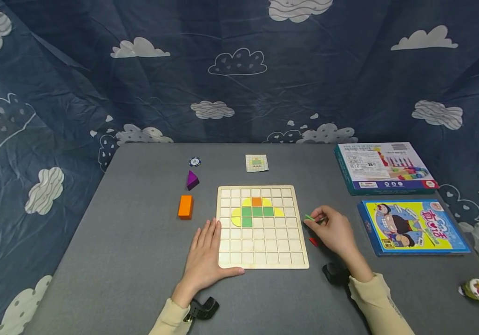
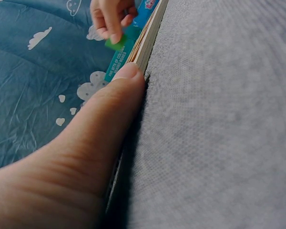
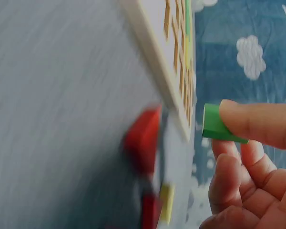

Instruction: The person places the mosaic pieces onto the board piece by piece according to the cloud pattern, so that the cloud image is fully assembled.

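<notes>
Green tile (image 1: 309, 217), small and flat: pinched in the fingertips of the right hand (image 1: 334, 230), just off the 3 o'clock edge of the wooden grid board (image 1: 263, 251). Board: gridded squares, with yellow, orange and green pieces set near its 12 o'clock side. Left hand (image 1: 206, 253): fingers straight, palm flat on the grey table (image 1: 130, 260), thumb against the board's 9 o'clock edge. Red piece (image 1: 313, 241): on the table under the right hand. Orange block (image 1: 185, 206) and purple prism (image 1: 192, 180): at 9 to 10 o'clock. Pattern card (image 1: 257, 163): at 12 o'clock. Teal box (image 1: 383, 167), lettered "FIVE SETS OF COLUMN"; the rest is unreadable.
</notes>
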Demonstrator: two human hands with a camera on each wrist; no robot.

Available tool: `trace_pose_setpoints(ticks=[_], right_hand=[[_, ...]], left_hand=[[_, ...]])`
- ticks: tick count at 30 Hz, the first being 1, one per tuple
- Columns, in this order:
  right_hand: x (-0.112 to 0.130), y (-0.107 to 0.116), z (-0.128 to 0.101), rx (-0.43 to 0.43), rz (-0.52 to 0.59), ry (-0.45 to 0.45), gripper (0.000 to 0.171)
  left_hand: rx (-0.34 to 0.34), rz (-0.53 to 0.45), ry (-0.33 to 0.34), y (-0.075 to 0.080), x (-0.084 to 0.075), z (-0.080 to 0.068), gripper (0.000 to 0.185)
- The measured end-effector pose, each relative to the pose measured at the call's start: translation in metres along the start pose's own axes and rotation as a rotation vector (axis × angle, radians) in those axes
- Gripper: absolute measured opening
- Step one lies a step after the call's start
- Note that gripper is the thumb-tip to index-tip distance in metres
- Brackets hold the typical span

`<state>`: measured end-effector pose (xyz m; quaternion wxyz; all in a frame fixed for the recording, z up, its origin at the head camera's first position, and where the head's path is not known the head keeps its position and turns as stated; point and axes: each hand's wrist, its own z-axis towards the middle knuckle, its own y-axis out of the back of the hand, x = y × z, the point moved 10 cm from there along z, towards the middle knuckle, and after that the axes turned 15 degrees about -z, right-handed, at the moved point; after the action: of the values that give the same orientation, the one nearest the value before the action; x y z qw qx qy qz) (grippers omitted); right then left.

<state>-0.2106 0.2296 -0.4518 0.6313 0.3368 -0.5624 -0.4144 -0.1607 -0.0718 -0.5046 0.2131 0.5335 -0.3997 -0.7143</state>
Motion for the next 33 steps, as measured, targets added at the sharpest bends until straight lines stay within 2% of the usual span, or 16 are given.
trace_pose_setpoints(ticks=[6,14,21,33], right_hand=[[0.039,-0.016,0.006,0.047,0.081,0.084,0.02],[0.078,-0.038,0.011,0.124,0.117,0.149,0.019],[0.096,-0.049,0.014,0.197,0.09,0.17,0.011],[0.108,-0.058,0.017,0.222,0.046,0.205,0.008]], left_hand=[[-0.002,0.001,-0.002,0.001,0.0,0.0,0.129],[0.004,0.028,0.002,0.001,0.0,0.001,0.129],[-0.013,0.031,-0.015,0.002,-0.002,0.0,0.128],[-0.001,0.026,-0.003,0.001,0.0,0.001,0.128]])
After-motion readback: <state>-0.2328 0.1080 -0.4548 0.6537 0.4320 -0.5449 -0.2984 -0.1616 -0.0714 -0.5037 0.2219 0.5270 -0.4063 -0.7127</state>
